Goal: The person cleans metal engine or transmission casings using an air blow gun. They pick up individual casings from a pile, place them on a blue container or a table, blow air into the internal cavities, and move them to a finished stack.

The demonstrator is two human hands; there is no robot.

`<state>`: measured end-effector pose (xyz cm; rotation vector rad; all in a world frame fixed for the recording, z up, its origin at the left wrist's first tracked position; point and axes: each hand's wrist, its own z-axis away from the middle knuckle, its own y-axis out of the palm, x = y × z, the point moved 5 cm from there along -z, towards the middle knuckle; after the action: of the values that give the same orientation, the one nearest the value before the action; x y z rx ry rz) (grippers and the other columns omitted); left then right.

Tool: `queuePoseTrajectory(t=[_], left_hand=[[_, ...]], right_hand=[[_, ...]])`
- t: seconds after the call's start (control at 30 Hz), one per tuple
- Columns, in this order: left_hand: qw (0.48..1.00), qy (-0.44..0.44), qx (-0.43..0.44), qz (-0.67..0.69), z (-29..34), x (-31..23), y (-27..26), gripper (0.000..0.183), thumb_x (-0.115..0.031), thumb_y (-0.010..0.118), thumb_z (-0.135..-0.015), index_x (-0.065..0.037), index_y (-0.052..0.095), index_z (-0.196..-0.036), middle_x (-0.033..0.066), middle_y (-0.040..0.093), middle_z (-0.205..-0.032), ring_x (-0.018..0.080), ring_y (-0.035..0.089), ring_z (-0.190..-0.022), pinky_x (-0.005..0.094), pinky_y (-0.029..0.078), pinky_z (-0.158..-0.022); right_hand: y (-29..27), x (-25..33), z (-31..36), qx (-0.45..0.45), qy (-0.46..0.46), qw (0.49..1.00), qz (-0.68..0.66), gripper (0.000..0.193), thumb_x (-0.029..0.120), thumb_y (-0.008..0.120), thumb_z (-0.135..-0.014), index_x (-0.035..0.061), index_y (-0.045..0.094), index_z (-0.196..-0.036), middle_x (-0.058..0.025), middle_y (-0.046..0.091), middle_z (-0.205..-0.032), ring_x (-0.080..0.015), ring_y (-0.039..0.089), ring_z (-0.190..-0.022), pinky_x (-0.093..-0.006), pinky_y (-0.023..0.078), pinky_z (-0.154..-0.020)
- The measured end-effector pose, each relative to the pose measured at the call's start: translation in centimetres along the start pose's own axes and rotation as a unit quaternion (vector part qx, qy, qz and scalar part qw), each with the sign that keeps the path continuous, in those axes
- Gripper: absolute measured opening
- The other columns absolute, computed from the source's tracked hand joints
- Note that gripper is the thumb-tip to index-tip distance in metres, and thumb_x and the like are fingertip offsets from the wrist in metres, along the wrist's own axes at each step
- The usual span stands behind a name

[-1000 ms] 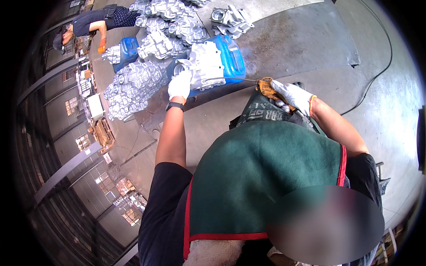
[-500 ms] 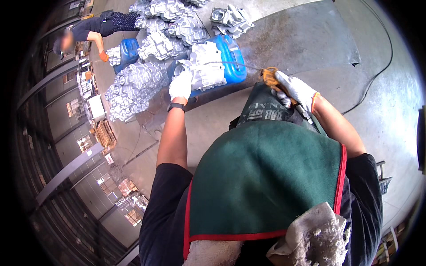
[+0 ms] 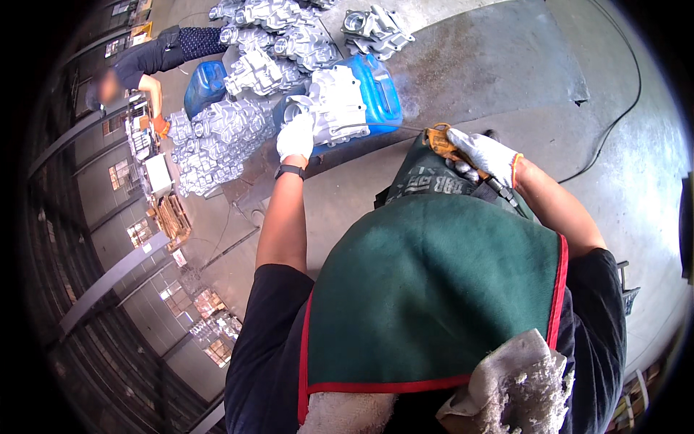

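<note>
A silvery metal casting (image 3: 340, 101) lies on a blue plastic jerrycan (image 3: 382, 94) in front of me. My left hand (image 3: 295, 139), in a white glove, holds the casting's near left end, fingers partly hidden against it. In my gloved right hand (image 3: 488, 153) is an orange air blow gun (image 3: 439, 141), with the fingers wrapped round its body. Its long thin nozzle tube reaches left across the jerrycan to the casting's face. A hose fitting shows below my right hand, near my green apron (image 3: 434, 289).
Many similar castings (image 3: 224, 137) are piled to the left and at the far side; one casting (image 3: 377, 32) lies apart. Beyond the jerrycan is a dark metal sheet (image 3: 499, 61). A co-worker (image 3: 148, 61) bends by another blue jerrycan (image 3: 206, 87). A black cable (image 3: 632, 105) curves at right.
The co-worker's gloved hand has moved down and left with a casting, from the far jerrycan to the pile. My blow gun has shifted slightly down; my left hand stays put.
</note>
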<state>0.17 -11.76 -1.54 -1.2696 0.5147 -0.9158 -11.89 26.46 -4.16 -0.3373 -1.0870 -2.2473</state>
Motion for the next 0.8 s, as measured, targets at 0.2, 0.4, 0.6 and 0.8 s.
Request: queuePoseTrajectory(t=[0.2, 0.4, 0.6, 0.8], left_hand=[[1.0, 0.006, 0.0, 0.008, 0.5, -0.5, -0.6, 0.044, -0.041, 0.037, -0.093, -0.007, 0.061, -0.109, 0.0157, 0.062, -0.107, 0.035, 0.057, -0.1, 0.0415, 0.044, -0.085], [1.0, 0.005, -0.004, 0.018, 0.2, 0.0, -0.1, 0.044, -0.041, 0.038, -0.092, -0.007, 0.061, -0.109, 0.0158, 0.062, -0.107, 0.035, 0.057, -0.099, 0.0417, 0.044, -0.085], [1.0, 0.009, -0.018, 0.015, 0.5, -0.2, -0.2, 0.04, -0.038, 0.04, -0.092, -0.008, 0.063, -0.105, 0.016, 0.064, -0.102, 0.0343, 0.059, -0.096, 0.0432, 0.045, -0.083], [0.998, 0.018, -0.039, 0.036, 0.6, -0.1, -0.1, 0.04, -0.039, 0.041, -0.091, -0.008, 0.062, -0.106, 0.0156, 0.063, -0.104, 0.0338, 0.059, -0.097, 0.042, 0.045, -0.084]], right_hand=[[-1.1, 0.6, 0.1, -0.012, -0.012, 0.983, -0.183, 0.042, 0.044, 0.039, -0.096, 0.0058, 0.053, -0.087, -0.0034, 0.052, -0.062, -0.0146, 0.051, -0.05, -0.0267, 0.043, -0.046], [-1.5, -0.1, -3.9, 0.086, -0.002, 0.955, -0.283, 0.045, 0.045, 0.037, -0.096, 0.0034, 0.053, -0.096, -0.0103, 0.058, -0.077, -0.024, 0.06, -0.065, -0.0371, 0.052, -0.061], [-0.2, -0.6, -6.1, 0.114, 0.024, 0.934, -0.339, 0.049, 0.047, 0.032, -0.096, 0.0018, 0.053, -0.098, -0.0141, 0.059, -0.078, -0.0284, 0.059, -0.066, -0.0416, 0.051, -0.062], [-0.2, -0.7, -7.0, 0.1, 0.02, 0.937, -0.334, 0.049, 0.046, 0.031, -0.097, 0.0021, 0.052, -0.1, -0.014, 0.059, -0.078, -0.0277, 0.059, -0.066, -0.0414, 0.051, -0.062]])
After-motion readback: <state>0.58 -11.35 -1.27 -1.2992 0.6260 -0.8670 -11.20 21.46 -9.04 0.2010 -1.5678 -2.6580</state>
